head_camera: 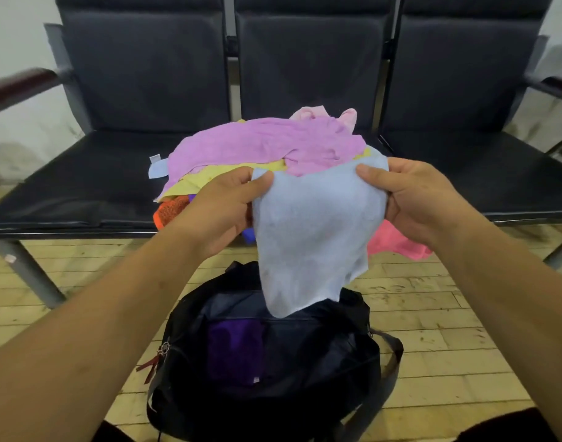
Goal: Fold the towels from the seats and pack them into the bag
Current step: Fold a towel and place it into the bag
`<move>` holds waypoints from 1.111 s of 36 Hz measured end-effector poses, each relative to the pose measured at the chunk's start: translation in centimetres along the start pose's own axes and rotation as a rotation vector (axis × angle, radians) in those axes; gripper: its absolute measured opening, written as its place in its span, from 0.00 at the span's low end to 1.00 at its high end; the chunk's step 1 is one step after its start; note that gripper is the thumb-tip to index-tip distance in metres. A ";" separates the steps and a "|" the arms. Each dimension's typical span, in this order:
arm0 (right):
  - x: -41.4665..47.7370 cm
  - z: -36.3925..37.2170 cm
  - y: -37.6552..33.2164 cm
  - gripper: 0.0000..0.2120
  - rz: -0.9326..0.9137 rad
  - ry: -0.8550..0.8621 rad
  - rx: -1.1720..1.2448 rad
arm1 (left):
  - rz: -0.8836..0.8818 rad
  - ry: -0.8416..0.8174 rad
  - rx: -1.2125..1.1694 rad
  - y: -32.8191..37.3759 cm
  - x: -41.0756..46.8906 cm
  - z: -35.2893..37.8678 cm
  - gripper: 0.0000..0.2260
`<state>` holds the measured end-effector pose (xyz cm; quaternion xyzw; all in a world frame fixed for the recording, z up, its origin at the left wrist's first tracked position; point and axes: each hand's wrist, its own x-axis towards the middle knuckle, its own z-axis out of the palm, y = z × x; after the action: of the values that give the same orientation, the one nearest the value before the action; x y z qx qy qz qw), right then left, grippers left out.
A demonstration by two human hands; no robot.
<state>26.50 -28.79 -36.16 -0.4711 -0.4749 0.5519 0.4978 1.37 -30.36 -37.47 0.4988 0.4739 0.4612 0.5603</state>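
Observation:
A light blue towel (311,237) hangs in the air above the bag. My left hand (222,208) pinches its upper left corner and my right hand (413,199) pinches its upper right corner. Its lower tip dangles over the open black bag (330,355) on the floor. A folded purple towel (235,349) lies inside the bag. Behind my hands, a pile of towels sits on the middle seat: a lilac one (267,145) on top, a yellow one (196,183) under it, an orange one (171,210) at the left and a pink one (397,240) drooping over the seat's front edge.
A row of three dark padded seats (91,186) stands against a white wall, with armrests (18,84) at both ends. Metal legs (27,272) reach the wooden plank floor (448,330). The bag's strap (388,368) loops out to the right.

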 end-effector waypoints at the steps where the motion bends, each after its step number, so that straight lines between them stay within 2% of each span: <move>1: 0.1 -0.1 0.0 0.13 0.010 0.008 0.009 | 0.015 0.024 -0.001 0.1 0.0 0.1 0.10; 5: 0.2 -0.1 0.0 0.10 0.048 -0.013 0.002 | 0.070 0.133 -0.023 0.3 -0.1 0.0 0.08; 8: 0.1 -0.1 -0.1 0.09 0.056 -0.044 -0.057 | 0.105 0.089 0.044 0.4 -0.3 -0.5 0.13; 12: 0.2 -0.1 -0.3 0.21 0.035 -0.030 -0.067 | 0.172 0.052 0.240 0.7 -0.7 -0.8 0.12; 16: 0.2 0.0 0.1 0.12 -0.002 0.028 -0.138 | 0.198 0.088 0.373 0.7 -0.8 -1.1 0.09; 20: 0.0 0.1 -0.1 0.17 -0.064 0.093 -0.204 | 0.280 0.177 0.670 0.6 -0.7 -1.4 0.06; 23: -0.3 0.1 -0.2 0.12 -0.123 0.039 -0.369 | 0.320 0.218 0.783 0.6 -0.6 -1.4 0.05; 27: -0.7 -0.3 -0.7 0.12 -0.195 -0.011 -0.593 | 0.346 0.173 0.778 1.1 -1.1 -1.1 0.05; 30: -0.7 -0.6 -1.0 0.12 -0.227 0.008 -0.623 | 0.343 0.176 0.694 1.6 -1.3 -1.4 0.04; 32: -0.6 -0.5 -0.9 0.12 -0.236 0.038 -0.581 | 0.359 0.208 0.684 1.8 -1.3 -1.5 0.04; 36: -0.5 0.2 -0.8 0.10 -0.287 0.095 -0.613 | 0.413 0.318 0.849 1.8 -1.0 -1.4 0.02; 40: -0.5 1.2 -0.9 0.07 -0.362 0.123 -0.665 | 0.433 0.443 0.930 1.6 -0.7 -1.6 0.08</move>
<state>25.47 -29.32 -35.10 -0.5478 -0.6727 0.2416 0.4348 -0.38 -30.76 -35.93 0.6705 0.6208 0.4017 0.0608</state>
